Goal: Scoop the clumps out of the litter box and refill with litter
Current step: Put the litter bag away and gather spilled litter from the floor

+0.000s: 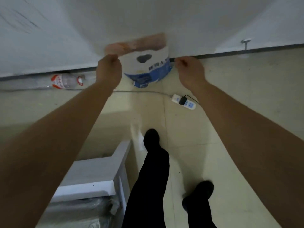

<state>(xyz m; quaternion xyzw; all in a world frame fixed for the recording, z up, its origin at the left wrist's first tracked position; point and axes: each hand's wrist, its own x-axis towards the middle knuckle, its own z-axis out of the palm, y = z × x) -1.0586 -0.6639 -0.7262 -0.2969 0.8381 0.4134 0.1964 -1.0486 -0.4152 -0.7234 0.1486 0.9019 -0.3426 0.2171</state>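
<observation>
Both hands, left hand (108, 68) and right hand (189, 68), pinch the litter bag (148, 63) by its sides, far by the wall (148, 17)

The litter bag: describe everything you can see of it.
The litter bag is a soft printed sack, white through the middle with a dark paw-shaped mark, blue with white lettering lower down, and a blurred orange-brown picture across the top. It stands roughly upright against the white wall, its blue bottom corner on the tiled floor. The left hand pinches its upper left edge and the right hand its right edge. Motion blur hides the print and whether it is open.
</observation>
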